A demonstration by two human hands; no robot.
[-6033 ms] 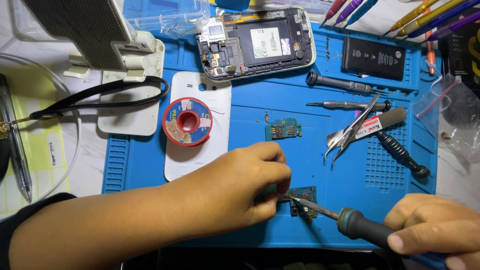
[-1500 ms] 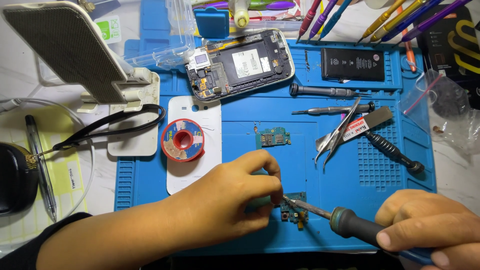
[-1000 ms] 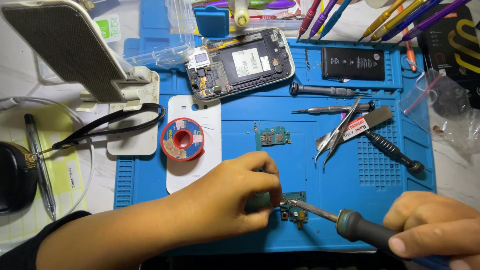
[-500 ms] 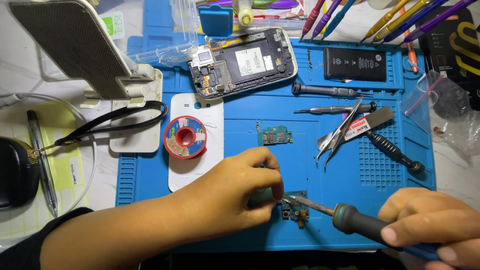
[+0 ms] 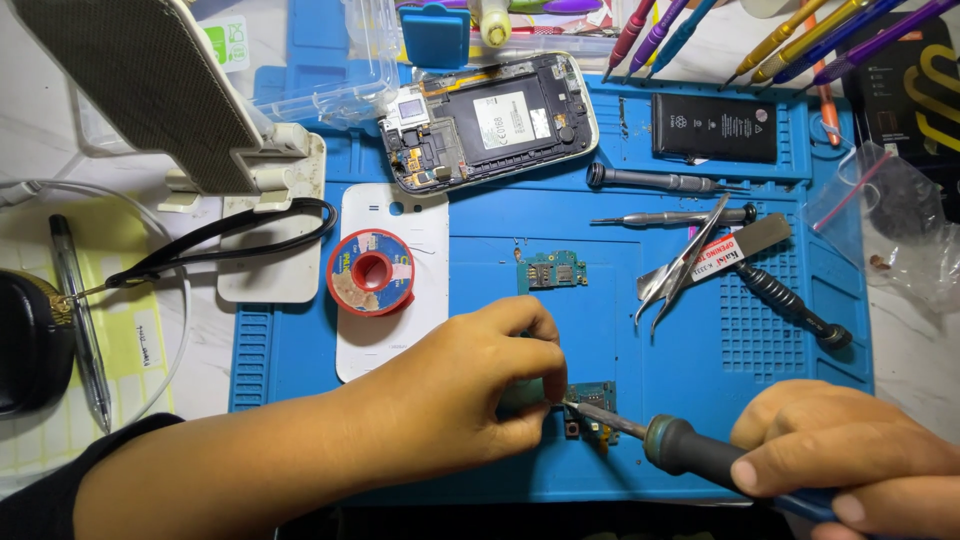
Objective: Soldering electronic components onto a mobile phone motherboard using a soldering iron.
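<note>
Left hand (image 5: 470,385): I'm seeing it pinching the small board (image 5: 592,400) on the mat (image 5: 500,290).
Right hand (image 5: 850,465): gripping the iron (image 5: 690,452), tip touching the board.

Blue work mat (image 5: 500,215) on white table (image 5: 40,160)

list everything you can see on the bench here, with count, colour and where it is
work mat: 1, blue, centre of bench
opened phone: 1, black and silver, top centre of mat
battery: 1, black, top right of mat
back cover: 1, white, left part of mat
solder spool: 1, red, on the back cover
circuit board: 1, green, mid mat
small board: 1, green, under the iron's tip
tweezers: 1, silver, right of mat
screwdrivers: 2, grey, right of mat
soldering iron: 1, dark handle, in right hand
left hand: steadying the small board
right hand: gripping the soldering iron
</note>
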